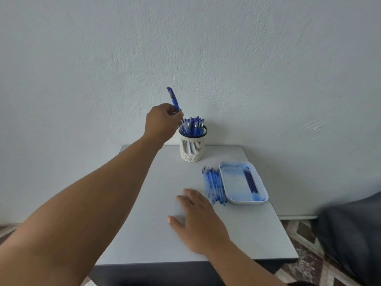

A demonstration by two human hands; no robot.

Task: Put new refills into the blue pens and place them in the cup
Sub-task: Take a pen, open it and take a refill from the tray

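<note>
While pinched in the left grip, capped blue pen tilted above cup; right grip slack

Blue pen tilted above white slotted cup, far centre, full of pens; refills in tray, right.

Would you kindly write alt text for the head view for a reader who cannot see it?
A person's left hand holds a blue pen just over a white cup full of blue pens, which stands at the back of a grey table. The right hand rests open on the table beside a row of pens and a white tray of refills.
</note>
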